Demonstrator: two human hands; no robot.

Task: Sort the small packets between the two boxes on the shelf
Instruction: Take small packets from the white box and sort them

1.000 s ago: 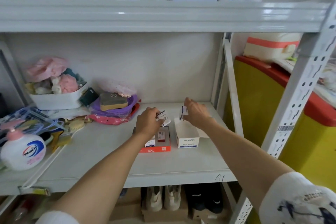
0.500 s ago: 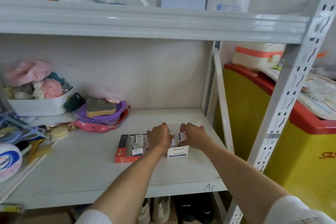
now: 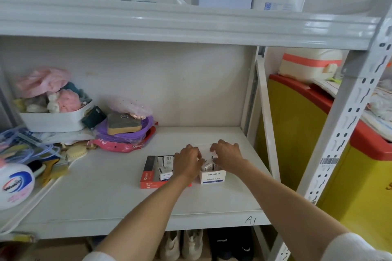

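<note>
Hovering over two boxes (image 3: 212, 177), both hands (image 3: 187, 162) hide their grip; three packets (image 3: 165, 170) visible.

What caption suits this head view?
Both hands, left and right, reach into the white box beside the red box.

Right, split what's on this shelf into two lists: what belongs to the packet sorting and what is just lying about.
Belongs to the job:
red box
white paper clips box
small packets
left hand
right hand

Just lying about:
white tub of soft items
purple bag
soap bottle
brush
shoes below the shelf
</note>
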